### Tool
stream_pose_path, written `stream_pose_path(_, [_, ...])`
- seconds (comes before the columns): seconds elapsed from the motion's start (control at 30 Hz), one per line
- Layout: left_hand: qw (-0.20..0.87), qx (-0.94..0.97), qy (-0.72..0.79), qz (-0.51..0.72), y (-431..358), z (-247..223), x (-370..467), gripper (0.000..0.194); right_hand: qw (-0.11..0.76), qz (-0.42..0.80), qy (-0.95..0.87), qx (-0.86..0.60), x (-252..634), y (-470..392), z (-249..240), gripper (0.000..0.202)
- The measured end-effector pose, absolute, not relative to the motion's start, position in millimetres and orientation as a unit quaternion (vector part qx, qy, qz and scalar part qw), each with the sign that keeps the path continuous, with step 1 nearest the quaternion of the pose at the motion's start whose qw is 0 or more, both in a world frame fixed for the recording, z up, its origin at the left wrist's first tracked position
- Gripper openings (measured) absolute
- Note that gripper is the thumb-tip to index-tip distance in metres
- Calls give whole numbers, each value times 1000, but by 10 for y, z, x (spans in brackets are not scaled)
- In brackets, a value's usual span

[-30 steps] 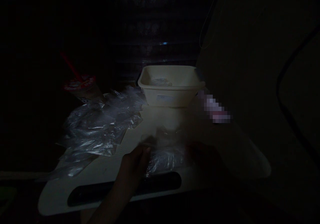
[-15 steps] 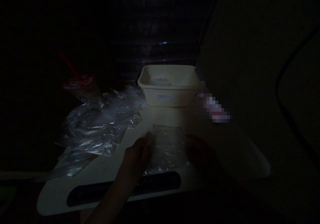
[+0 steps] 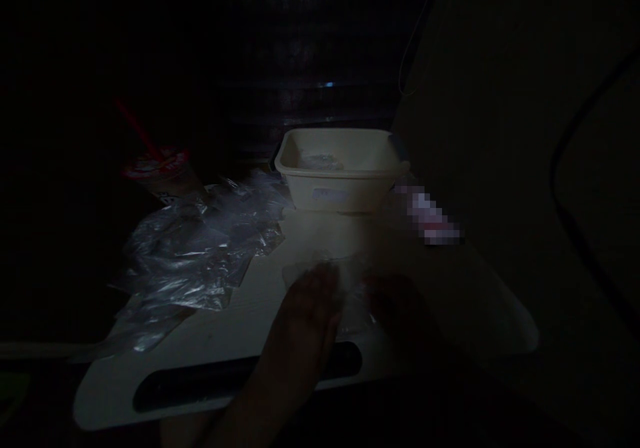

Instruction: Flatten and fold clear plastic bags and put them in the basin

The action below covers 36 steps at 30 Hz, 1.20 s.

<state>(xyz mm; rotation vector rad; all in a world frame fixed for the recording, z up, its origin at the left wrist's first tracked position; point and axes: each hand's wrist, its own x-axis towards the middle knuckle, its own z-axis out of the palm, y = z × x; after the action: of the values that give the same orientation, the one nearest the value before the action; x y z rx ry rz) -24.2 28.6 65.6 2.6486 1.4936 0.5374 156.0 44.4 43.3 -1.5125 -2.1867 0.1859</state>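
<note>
A clear plastic bag lies flat near the front of a white lap table. My left hand rests across its left part, fingers stretched out and lying flat, covering much of it. Deep in shadow, my right hand is at the bag's right edge. Its fingers are too dark to show whether they grip the film. Left of my hands spreads a loose pile of clear plastic bags.
A cream plastic bin with some clear plastic inside stands at the table's back. Behind the pile is a drink cup with a red straw. A blurred-out pinkish item lies at right. A dark slot runs along the front edge.
My left hand has moved right and flattened over the plastic bag, whose left side it now covers. My right hand has hardly moved.
</note>
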Motion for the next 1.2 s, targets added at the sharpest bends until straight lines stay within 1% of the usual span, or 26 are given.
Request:
stream_pose_path(0.13, [15,867,487,100,276,611,-233,47,256,62,-783,-563,1551,426,423,28])
stream_pose_path(0.27, [-13,872,485,63,279,537,-296,47,263,68,-787,-555,1578,438,390,28])
stream_pose_path(0.5, [-52,859,509,41,265,483,-297,54,247,74,-788,-559,1593,471,412,28])
stream_pose_path(0.57, [-53,856,513,39,258,485,-292,55,245,51,-790,-560,1628,482,415,28])
stream_pose_path(0.7, [-57,855,514,45,250,480,-291,56,264,-36,-814,-516,1613,463,463,30])
stream_pose_path(0.8, [-64,855,513,43,250,474,-299,57,271,-26,-837,-474,1418,409,548,35])
stream_pose_path(0.93, [-79,861,501,40,245,459,-321,55,184,16,-878,-442,1160,377,574,47])
stream_pose_path(1.03, [-88,863,497,39,234,442,-332,57,138,20,-885,-444,1160,391,503,57])
stream_pose_path(1.1, [-92,858,504,39,230,433,-330,58,119,11,-881,-457,1225,401,457,60])
stream_pose_path(1.2, [-92,849,518,44,231,426,-318,61,108,-13,-875,-472,1331,411,424,57])
